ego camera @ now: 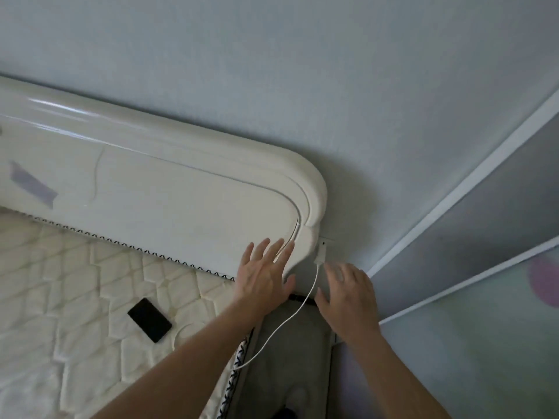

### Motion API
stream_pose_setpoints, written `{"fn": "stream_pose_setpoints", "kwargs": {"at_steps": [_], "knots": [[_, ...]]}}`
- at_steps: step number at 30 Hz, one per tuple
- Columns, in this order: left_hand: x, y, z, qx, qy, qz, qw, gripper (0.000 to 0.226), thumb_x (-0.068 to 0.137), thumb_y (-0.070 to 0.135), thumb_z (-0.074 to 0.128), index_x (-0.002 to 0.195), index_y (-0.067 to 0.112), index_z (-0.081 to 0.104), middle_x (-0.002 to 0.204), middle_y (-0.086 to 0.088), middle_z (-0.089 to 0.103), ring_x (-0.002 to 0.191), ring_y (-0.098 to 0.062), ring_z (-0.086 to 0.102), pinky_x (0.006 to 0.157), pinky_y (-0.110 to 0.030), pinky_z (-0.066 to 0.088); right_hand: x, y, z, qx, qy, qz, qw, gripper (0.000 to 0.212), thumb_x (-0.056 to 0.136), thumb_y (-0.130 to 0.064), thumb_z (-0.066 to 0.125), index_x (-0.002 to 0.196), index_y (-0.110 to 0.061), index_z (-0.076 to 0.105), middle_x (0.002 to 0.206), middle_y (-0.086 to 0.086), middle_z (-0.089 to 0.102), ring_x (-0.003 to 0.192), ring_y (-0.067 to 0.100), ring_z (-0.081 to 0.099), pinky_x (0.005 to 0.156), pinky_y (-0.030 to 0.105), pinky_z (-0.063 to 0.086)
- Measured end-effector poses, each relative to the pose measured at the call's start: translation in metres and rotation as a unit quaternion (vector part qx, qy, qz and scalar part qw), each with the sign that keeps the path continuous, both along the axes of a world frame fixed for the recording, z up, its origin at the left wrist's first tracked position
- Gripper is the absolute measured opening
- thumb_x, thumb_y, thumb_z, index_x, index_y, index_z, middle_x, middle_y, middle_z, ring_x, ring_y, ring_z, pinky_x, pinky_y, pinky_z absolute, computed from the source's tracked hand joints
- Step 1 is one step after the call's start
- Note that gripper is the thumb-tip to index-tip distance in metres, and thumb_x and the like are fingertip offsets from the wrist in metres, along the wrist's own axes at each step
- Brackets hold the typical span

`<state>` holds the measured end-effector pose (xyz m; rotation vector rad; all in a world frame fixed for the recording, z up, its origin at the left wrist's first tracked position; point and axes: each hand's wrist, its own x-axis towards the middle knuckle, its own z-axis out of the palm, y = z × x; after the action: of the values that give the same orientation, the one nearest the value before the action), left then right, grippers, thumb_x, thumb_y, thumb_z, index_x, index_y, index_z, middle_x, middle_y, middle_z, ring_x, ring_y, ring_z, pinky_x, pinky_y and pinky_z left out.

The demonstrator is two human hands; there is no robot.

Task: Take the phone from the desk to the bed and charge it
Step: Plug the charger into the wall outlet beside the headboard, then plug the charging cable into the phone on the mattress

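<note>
Left hand [262, 276]: fingers spread, empty, near headboard [181, 189] | right hand [348, 294]: spread, empty, by charger [321, 252] | phone [149, 319]: flat on mattress [75, 297], cable [290, 322] unattached.

Stuff you can't really make out here

Your right hand [348, 293] is motion-blurred, the cable [279, 331] end vanishes behind your left forearm, and the headboard [145, 176] runs off-frame left.

One head-worn camera looks steeply down, tilted, close over the bed corner [211, 297] and headboard [181, 189].

Bare forearms, no sleeves; L grip [263, 275] & R grip [348, 293] ungloved
</note>
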<state>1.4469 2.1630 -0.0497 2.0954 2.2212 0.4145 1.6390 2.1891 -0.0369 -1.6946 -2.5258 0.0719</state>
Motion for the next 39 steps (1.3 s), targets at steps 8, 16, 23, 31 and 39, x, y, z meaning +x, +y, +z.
{"fn": "stream_pose_setpoints", "kwargs": {"at_steps": [8,16,23,31,39], "knots": [[-0.045,-0.07,-0.005,-0.013,-0.041,0.105,0.994,0.068,0.084,0.052,0.049,0.147,0.027,0.043,0.146,0.001,0.053,0.137,-0.027,0.045,0.115,-0.05,0.031,-0.067,-0.02,0.02,0.041,0.003,0.074,0.996,0.054,0.083,-0.04,0.054,0.132,-0.016,0.053,0.126,0.011,0.06,0.115,0.031,0.053,0.096,0.045,0.046],[-0.126,-0.148,-0.009,-0.006,-0.046,0.267,0.963,0.069,0.087,0.055,0.045,0.15,0.028,0.036,0.151,0.003,0.047,0.141,-0.023,0.038,0.118,-0.047,0.026,-0.182,-0.052,0.015,0.03,0.017,0.221,0.975,0.055,0.081,-0.038,0.062,0.13,-0.015,0.055,0.125,0.014,0.062,0.119,0.031,0.056,0.103,0.049,0.045],[-0.173,-0.226,-0.009,-0.003,-0.055,0.404,0.913,0.066,0.089,0.053,0.047,0.148,0.024,0.039,0.15,0.003,0.048,0.14,-0.022,0.04,0.117,-0.045,0.03,-0.269,-0.093,0.013,0.011,0.025,0.363,0.932,0.054,0.079,-0.036,0.063,0.128,-0.014,0.059,0.122,0.013,0.065,0.116,0.03,0.058,0.101,0.048,0.048],[-0.189,-0.267,-0.02,-0.024,-0.076,0.53,0.844,0.067,0.09,0.053,0.05,0.15,0.025,0.037,0.151,0.003,0.047,0.141,-0.021,0.039,0.118,-0.042,0.028,-0.331,-0.086,-0.012,-0.027,0.027,0.457,0.889,0.045,0.082,-0.034,0.06,0.123,-0.016,0.06,0.124,0.011,0.063,0.119,0.031,0.056,0.102,0.047,0.046],[-0.205,-0.257,-0.036,-0.078,-0.074,0.551,0.827,0.065,0.089,0.052,0.05,0.148,0.026,0.039,0.15,0.005,0.048,0.137,-0.02,0.043,0.114,-0.04,0.035,-0.368,-0.041,-0.057,-0.079,0.001,0.493,0.866,0.05,0.084,-0.035,0.057,0.13,-0.017,0.056,0.127,0.009,0.06,0.119,0.029,0.055,0.102,0.045,0.044]]}}
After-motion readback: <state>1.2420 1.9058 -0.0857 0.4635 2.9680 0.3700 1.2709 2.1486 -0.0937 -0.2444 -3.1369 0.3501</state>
